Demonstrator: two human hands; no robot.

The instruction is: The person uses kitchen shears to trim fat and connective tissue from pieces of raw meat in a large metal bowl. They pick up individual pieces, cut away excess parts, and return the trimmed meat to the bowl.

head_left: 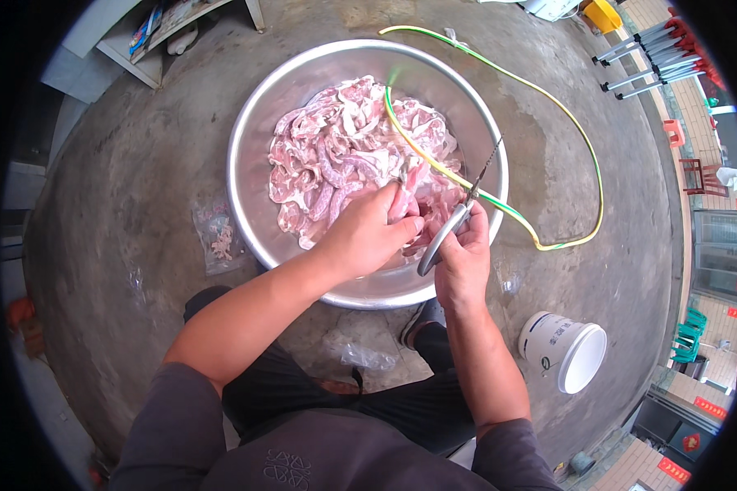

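Observation:
A wide metal basin (239, 164) on the floor in front of me holds a heap of pink raw meat (327, 168) with pale skin, some of it in long curved pieces. Over its near right part, my left hand (367, 233) is closed round a piece of raw meat (407, 190). My right hand (465, 266), just beside it, grips a pair of scissors (436, 250) by the grey handles. The dark blades point up and to the right, over the basin's rim. Part of the held piece is hidden behind my left fingers.
A yellow-green hose (577, 123) loops over the floor at right and runs across the rim into the basin. A white bucket (549, 344) lies tipped at lower right. Clear plastic bags (219, 237) lie left of the basin and by my feet. A shelf (143, 61) stands at far left.

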